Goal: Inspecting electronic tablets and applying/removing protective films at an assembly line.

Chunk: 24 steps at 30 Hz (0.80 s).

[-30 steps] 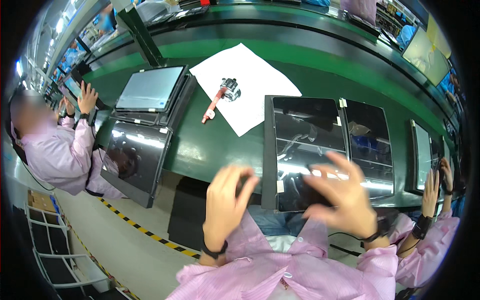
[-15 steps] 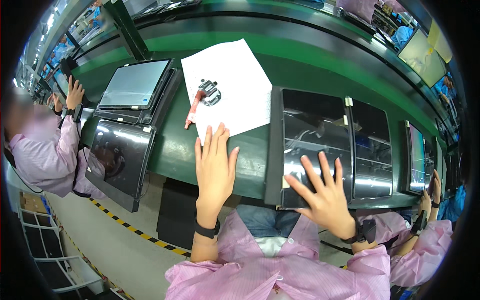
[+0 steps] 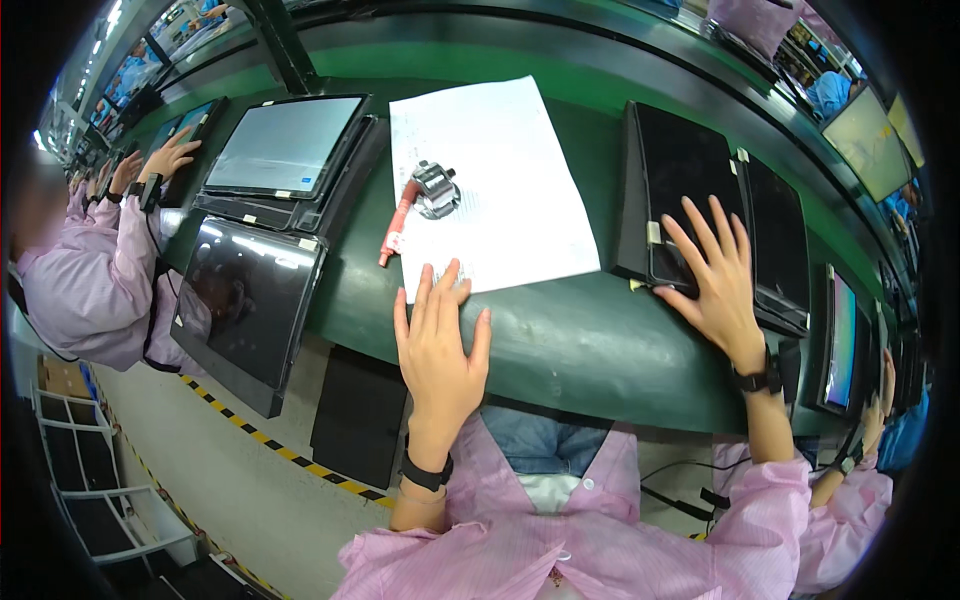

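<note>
My left hand (image 3: pixel 437 345) lies flat and open on the green belt (image 3: pixel 580 340), its fingertips on the near edge of a white paper sheet (image 3: pixel 500 190). A red-handled tool (image 3: pixel 398 220) and a small roll of clear tape (image 3: pixel 436 188) rest on that sheet, just beyond my fingers. My right hand (image 3: pixel 712 280) is spread open on the near corner of a black display panel (image 3: pixel 668 180). Neither hand holds anything.
Two more dark panels (image 3: pixel 250 300) and a lit grey one (image 3: pixel 280 145) sit to the left. A person in a pink coat (image 3: pixel 90 280) works at the far left. Further screens (image 3: pixel 840 340) and another person's sleeve (image 3: pixel 850 520) are on the right.
Both hands have come down from in front of me onto the belt: the left onto the paper's edge, the right onto the black panel. The view has tilted closer to the belt.
</note>
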Motion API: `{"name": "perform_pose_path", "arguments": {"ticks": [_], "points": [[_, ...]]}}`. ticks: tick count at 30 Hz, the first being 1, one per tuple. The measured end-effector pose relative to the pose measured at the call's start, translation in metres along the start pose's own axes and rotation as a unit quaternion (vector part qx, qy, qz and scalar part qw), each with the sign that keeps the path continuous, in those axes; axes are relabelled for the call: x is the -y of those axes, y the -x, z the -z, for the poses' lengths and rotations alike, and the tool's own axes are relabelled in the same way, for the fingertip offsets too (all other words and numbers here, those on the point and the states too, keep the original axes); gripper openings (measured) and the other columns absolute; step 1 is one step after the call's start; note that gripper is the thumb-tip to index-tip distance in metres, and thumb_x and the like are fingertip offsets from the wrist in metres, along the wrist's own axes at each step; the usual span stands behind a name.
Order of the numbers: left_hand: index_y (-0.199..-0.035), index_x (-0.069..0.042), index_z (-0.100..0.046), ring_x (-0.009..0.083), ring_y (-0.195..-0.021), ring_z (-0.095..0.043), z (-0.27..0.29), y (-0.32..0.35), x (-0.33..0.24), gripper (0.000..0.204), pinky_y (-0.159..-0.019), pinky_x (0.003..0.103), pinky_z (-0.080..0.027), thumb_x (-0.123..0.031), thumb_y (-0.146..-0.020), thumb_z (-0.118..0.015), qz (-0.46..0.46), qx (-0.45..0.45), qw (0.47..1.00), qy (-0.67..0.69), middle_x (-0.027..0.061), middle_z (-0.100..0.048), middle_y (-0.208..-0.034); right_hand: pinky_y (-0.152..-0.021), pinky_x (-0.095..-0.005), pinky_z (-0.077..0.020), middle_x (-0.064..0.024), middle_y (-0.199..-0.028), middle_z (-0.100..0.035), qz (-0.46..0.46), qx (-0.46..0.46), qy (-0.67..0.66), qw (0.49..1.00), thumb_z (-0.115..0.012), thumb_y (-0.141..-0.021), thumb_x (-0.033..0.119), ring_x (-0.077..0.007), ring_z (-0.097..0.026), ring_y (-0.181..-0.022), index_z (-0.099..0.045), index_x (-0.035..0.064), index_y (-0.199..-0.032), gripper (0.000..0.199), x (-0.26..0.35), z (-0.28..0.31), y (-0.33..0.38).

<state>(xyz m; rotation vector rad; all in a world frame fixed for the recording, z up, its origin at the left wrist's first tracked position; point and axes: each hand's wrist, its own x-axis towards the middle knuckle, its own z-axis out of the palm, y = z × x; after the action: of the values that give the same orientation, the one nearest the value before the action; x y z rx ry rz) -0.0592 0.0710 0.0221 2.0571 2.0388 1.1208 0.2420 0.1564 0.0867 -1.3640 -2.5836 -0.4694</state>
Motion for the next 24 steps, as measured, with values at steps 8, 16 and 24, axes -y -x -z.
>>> {"name": "perform_pose_path", "arguments": {"ticks": [8,16,24], "points": [[-0.097,0.0,-0.056,0.0422,-0.123,-0.041,-0.002,0.002,0.003,0.026,-0.103,0.051,-0.032,0.001,-0.071,-0.052,0.032,-0.102,0.993,0.059,0.0199,-0.05,-0.123,-0.11,-0.0521,-0.0216,-0.012,-0.148,-0.036,-0.139,-0.019,0.026,0.99,-0.074,-0.067,0.046,-0.0386,-0.028,-0.137,-0.045,0.0133,-0.139,0.084,-0.036,-0.008,0.055],[-0.098,-0.002,-0.057,0.04,-0.12,-0.043,-0.003,0.002,0.006,0.03,-0.098,0.048,-0.035,0.0,-0.068,-0.053,0.026,-0.091,0.995,0.034,0.0181,-0.049,-0.125,-0.109,-0.046,-0.0268,-0.0081,-0.147,-0.039,-0.102,-0.053,0.016,0.993,-0.072,-0.069,0.043,-0.0342,-0.034,-0.134,-0.045,0.0149,-0.139,0.08,-0.078,-0.033,0.025],[-0.093,-0.002,-0.059,0.0397,-0.116,-0.046,-0.002,0.001,0.001,0.027,-0.097,0.047,-0.037,0.001,-0.067,-0.051,0.04,-0.094,0.994,0.031,0.0177,-0.053,-0.12,-0.106,-0.0446,-0.0311,-0.0092,-0.142,-0.045,-0.095,-0.082,0.041,0.991,-0.066,-0.079,0.047,-0.0359,-0.041,-0.128,-0.046,0.0205,-0.139,0.068,-0.136,-0.07,-0.033]]}}
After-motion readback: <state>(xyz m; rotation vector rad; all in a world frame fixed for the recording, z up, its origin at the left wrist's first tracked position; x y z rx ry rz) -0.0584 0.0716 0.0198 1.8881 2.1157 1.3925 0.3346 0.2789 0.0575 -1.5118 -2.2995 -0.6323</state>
